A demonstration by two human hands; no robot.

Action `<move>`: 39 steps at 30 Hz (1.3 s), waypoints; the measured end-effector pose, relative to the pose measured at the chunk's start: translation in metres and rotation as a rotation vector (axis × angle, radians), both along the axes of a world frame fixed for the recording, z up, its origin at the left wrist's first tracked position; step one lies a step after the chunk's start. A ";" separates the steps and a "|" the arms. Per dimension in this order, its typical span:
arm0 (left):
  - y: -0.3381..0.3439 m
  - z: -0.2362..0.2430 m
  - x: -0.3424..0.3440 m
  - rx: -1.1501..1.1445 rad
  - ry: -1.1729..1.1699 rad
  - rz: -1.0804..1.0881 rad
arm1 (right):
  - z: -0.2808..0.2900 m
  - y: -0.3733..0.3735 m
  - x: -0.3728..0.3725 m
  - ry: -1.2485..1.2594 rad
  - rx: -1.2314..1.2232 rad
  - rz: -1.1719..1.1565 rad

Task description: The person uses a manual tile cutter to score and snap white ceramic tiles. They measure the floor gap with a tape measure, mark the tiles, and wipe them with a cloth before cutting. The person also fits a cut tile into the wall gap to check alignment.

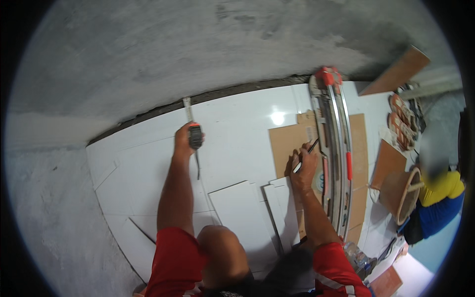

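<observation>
My left hand point(183, 140) is closed around a black and orange tape measure point(195, 136). Its short length of pulled-out blade point(187, 106) reaches to the dark gap point(163, 110) between the white floor tiles point(232, 133) and the grey wall. A dark strap hangs below the case. In my right hand point(306, 168) is a pen point(312, 146), dark at one end and white at the other, held over cardboard point(283, 143). Just right of that hand lies a long manual tile cutter point(337, 148) with metal rails and red parts.
Cut white tiles point(242, 208) and narrower pieces point(284, 203) lie by my knees. At right are a brown tile point(391, 163), sandals point(402, 123), a bucket point(403, 195) and a person in yellow and blue point(440, 198). Another brown board point(396, 72) leans on the wall point(198, 49).
</observation>
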State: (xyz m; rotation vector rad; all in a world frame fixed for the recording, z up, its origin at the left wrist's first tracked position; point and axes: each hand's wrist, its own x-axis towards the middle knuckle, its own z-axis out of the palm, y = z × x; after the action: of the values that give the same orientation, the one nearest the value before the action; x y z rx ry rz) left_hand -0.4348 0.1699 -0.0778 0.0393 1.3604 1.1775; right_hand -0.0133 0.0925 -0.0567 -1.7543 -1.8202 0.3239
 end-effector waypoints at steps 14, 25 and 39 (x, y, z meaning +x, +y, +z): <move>0.014 0.052 0.190 0.035 -0.140 -0.284 | -0.013 -0.039 0.022 -0.165 -0.156 -0.006; 0.109 0.009 0.327 -0.150 -0.152 -0.407 | -0.015 -0.039 0.028 -0.132 -0.193 -0.016; 0.128 0.008 0.333 -0.185 -0.157 -0.458 | -0.009 -0.038 0.029 -0.123 -0.265 -0.011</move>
State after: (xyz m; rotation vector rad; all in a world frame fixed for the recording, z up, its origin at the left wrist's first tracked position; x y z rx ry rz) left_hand -0.1023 0.2979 -0.0702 0.1167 1.2325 0.6557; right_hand 0.0155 0.0549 -0.0656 -2.0019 -1.9243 0.4817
